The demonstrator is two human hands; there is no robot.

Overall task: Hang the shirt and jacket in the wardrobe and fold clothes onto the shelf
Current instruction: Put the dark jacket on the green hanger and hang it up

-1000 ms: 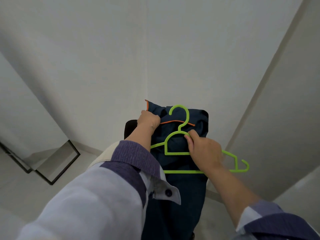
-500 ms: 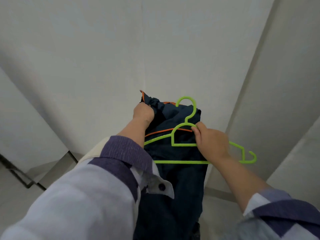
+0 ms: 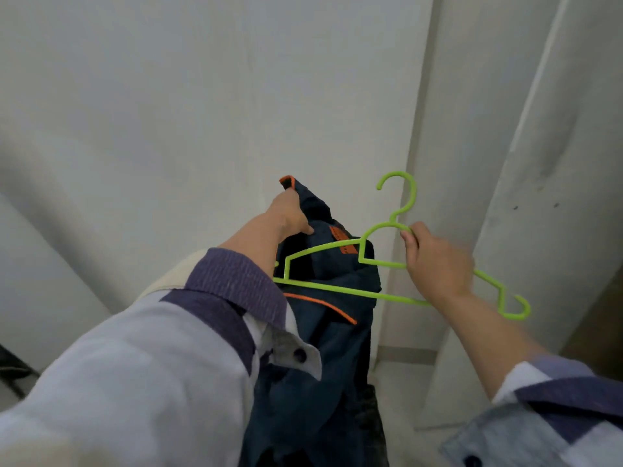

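A dark navy jacket (image 3: 323, 348) with orange trim hangs down in front of me, held up near its collar by my left hand (image 3: 290, 214). My right hand (image 3: 435, 261) grips a lime-green plastic hanger (image 3: 340, 288) just below its hook. The hanger lies tilted across the front of the jacket, hook pointing up, its left arm over the dark cloth. A cream garment (image 3: 165, 281) is draped over my left forearm, mostly hidden by my sleeve.
White wall panels (image 3: 202, 112) fill the view ahead. A white vertical panel or door edge (image 3: 505, 163) rises on the right. A dark metal frame (image 3: 13, 369) shows at the lower left edge near the floor.
Both hands have lifted the jacket and hanger higher. The right hand has pulled the hanger to the right, off the collar. The view has tilted up and the black frame has slid out of sight.
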